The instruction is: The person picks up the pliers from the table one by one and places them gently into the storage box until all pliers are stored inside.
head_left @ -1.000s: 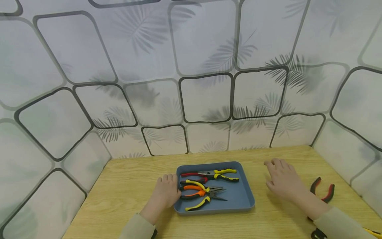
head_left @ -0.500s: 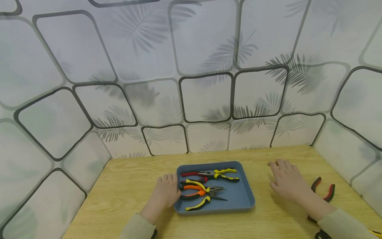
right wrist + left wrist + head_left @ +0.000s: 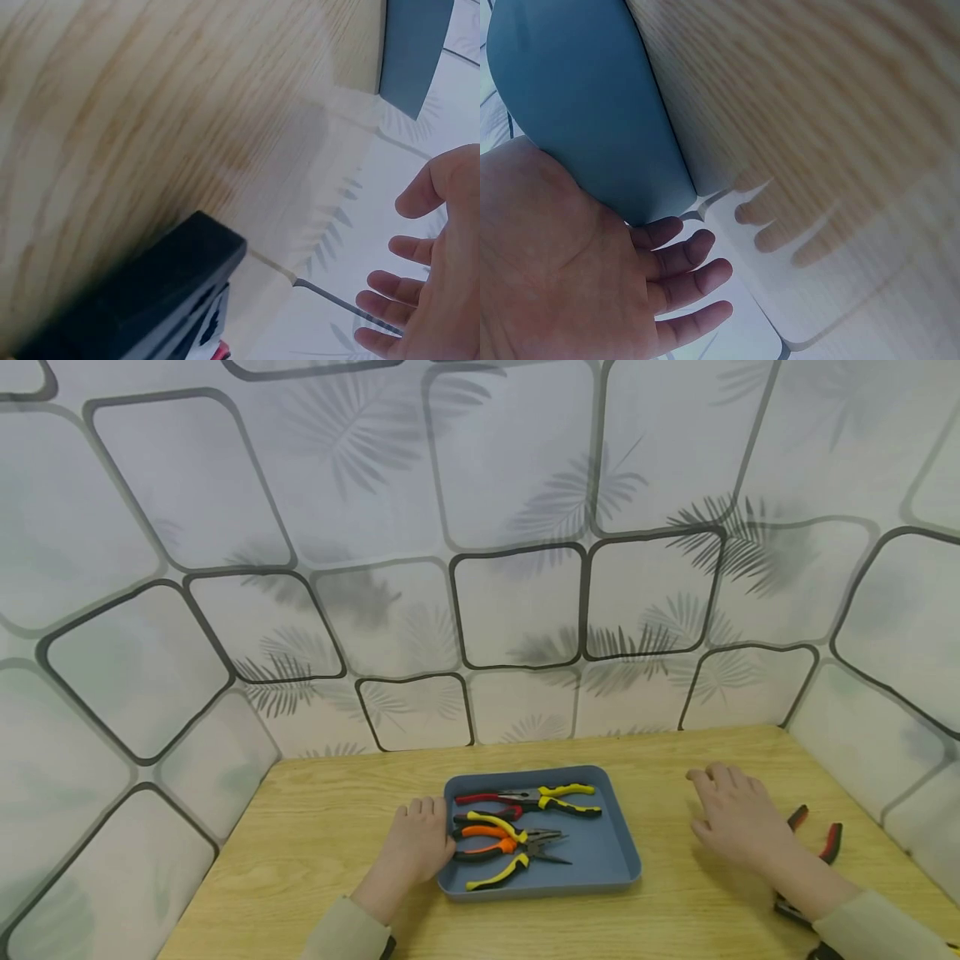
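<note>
My left hand (image 3: 420, 839) rests against the left side of a blue tray (image 3: 600, 872), its thumb side right at the rim. In the left wrist view, its loosely extended fingers (image 3: 682, 277) lie beside the tray's outer wall (image 3: 585, 97). Inside the tray are pliers with yellow-and-black handles (image 3: 498, 872), orange-handled pliers (image 3: 483, 843), red-handled pliers (image 3: 480, 797) and another yellow-and-black pair (image 3: 570, 802). To the right of the tray my right hand (image 3: 738, 814) hovers over the table with relaxed fingers and holds nothing. Partly behind its wrist lie red-and-black-handled pliers (image 3: 832, 843).
The wooden table (image 3: 322, 835) meets a patterned wall covering (image 3: 517, 610) at the back and sides. Close to the right wrist camera is a black tool end (image 3: 165, 292). Yellow handles (image 3: 951, 946) peek in at the bottom right corner.
My right hand has drifted to the right, away from the tray, and now covers more of the red-and-black-handled pliers. The left hand and the tray have stayed put.
</note>
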